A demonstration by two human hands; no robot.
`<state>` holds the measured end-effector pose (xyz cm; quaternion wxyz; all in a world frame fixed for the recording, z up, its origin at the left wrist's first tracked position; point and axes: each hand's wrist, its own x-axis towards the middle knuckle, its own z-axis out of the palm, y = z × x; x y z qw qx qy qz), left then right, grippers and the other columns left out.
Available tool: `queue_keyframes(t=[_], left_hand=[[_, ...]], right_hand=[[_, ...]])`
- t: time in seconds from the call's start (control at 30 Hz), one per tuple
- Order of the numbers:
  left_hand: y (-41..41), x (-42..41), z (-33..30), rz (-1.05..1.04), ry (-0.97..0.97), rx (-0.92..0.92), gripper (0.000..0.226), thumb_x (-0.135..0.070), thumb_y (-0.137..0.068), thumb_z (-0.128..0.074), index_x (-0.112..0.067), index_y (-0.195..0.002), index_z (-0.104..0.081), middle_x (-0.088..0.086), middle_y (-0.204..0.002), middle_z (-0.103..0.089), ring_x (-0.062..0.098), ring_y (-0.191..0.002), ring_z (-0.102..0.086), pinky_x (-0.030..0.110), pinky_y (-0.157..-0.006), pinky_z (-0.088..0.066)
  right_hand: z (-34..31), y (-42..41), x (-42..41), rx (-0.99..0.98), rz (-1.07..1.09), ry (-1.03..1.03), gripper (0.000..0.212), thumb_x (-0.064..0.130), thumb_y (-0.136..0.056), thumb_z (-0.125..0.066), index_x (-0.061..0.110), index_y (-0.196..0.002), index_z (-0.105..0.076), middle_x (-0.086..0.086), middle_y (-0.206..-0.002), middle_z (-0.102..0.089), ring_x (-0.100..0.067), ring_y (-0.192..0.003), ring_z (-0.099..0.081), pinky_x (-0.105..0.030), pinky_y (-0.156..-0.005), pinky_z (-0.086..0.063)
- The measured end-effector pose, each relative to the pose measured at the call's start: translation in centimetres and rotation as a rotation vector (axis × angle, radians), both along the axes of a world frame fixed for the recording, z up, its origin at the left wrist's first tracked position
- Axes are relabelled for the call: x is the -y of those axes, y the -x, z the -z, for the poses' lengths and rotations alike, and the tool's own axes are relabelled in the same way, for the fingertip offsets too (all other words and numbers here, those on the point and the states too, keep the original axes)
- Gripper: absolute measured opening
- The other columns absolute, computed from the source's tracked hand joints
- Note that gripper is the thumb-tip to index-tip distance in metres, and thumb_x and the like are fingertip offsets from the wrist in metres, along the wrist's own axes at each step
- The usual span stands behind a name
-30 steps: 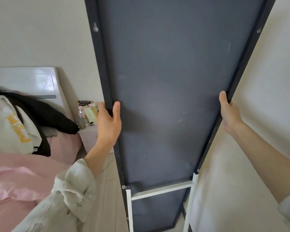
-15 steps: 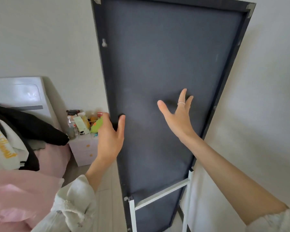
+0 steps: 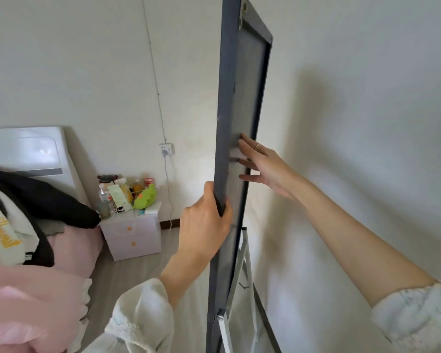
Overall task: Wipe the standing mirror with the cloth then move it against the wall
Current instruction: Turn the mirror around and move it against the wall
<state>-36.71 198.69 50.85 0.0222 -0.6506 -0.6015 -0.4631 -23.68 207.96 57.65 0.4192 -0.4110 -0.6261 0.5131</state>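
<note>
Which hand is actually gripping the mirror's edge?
The left hand, fingers curled round the mirror frame's near edge. The right hand only lays straight fingers against its back.

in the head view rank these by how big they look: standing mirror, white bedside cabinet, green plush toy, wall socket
1. standing mirror, spans nearly the whole frame height
2. bedside cabinet
3. green plush toy
4. wall socket
The mirror is also nearest the camera, which enlarges it.

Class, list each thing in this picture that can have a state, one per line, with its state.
Standing mirror: upright, edge-on to the camera, dark back toward the wall.
Left hand: grips the mirror's near frame edge.
Right hand: fingers straight, against the mirror's back.
White stand: at the mirror's back, low down.
Wall socket: plug in.
Nightstand: drawers closed.
</note>
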Motion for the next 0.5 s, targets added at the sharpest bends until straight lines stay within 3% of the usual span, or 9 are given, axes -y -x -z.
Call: queue_keyframes(t=[0.07,0.2,0.3,0.4,0.5], left_hand=[[-1.7,-0.1,0.3,-0.001,0.019,-0.033,0.016,-0.023,-0.091,-0.052,-0.014,-0.098,-0.041,-0.009,-0.047,-0.037,0.032,-0.053,-0.055,0.031,-0.053,-0.036],[-5.7,0.1,0.3,0.021,0.110,-0.059,0.035,-0.028,-0.093,-0.048,-0.013,-0.125,-0.040,-0.012,-0.051,-0.039,0.034,-0.067,-0.060,0.036,-0.065,-0.044],[-8.4,0.0,0.5,0.069,0.166,-0.045,0.043,-0.024,-0.094,-0.047,-0.014,-0.133,-0.034,-0.013,-0.055,-0.043,0.033,-0.071,-0.059,0.032,-0.061,-0.036],[-11.0,-0.2,0.5,0.094,0.227,-0.045,0.045,-0.021,-0.094,-0.045,-0.015,-0.137,-0.030,-0.013,-0.056,-0.042,0.027,-0.065,-0.050,0.028,-0.058,-0.028],[-13.3,-0.7,0.4,0.103,0.256,0.011,0.047,-0.018,-0.095,-0.043,-0.015,-0.140,-0.028,-0.007,-0.055,-0.043,0.029,-0.067,-0.051,0.031,-0.059,-0.033]], right_hand=[[-0.2,-1.4,0.3,-0.017,-0.052,0.013,0.055,0.045,-0.092,-0.052,0.031,-0.143,-0.037,0.015,-0.136,-0.047,-0.015,-0.127,-0.048,-0.041,-0.099,-0.049],[-0.3,-4.9,0.6,-0.056,-0.117,0.017,0.055,0.050,-0.088,-0.057,0.033,-0.138,-0.044,0.015,-0.124,-0.054,-0.016,-0.123,-0.052,-0.040,-0.098,-0.050],[-0.2,-7.3,1.0,-0.114,-0.150,0.027,0.052,0.046,-0.090,-0.056,0.028,-0.137,-0.046,0.018,-0.107,-0.058,-0.012,-0.104,-0.058,-0.035,-0.096,-0.051],[0.0,-9.8,1.1,-0.181,-0.161,0.043,0.030,0.039,-0.093,-0.053,0.030,-0.122,-0.053,0.024,-0.076,-0.063,-0.004,-0.074,-0.060,-0.025,-0.084,-0.052],[0.2,-11.3,1.0,-0.194,-0.152,0.039,0.006,0.037,-0.096,-0.049,0.037,-0.096,-0.055,0.023,-0.061,-0.057,0.000,-0.062,-0.055,-0.020,-0.078,-0.048]])
